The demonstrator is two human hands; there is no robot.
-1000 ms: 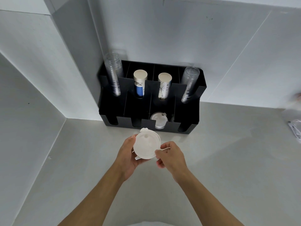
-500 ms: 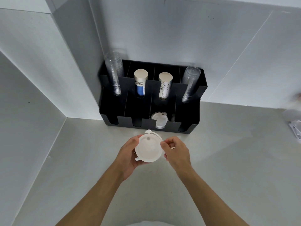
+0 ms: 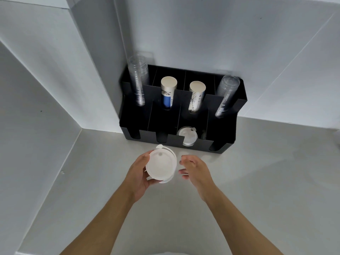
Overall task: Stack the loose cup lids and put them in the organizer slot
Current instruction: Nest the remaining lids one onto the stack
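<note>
My left hand (image 3: 140, 172) grips a stack of white lids (image 3: 161, 166) above the counter (image 3: 257, 181), fingers clamped on its rim; my right hand (image 3: 193, 169) hangs just beside it, fingers apart and empty. Ahead, the black organizer (image 3: 223, 142) sits in the corner: clear cups (image 3: 138, 80) in both outer back slots, paper cups (image 3: 167, 92) in the two middle ones, and more lids (image 3: 187, 135) in the third front slot from the left.
</note>
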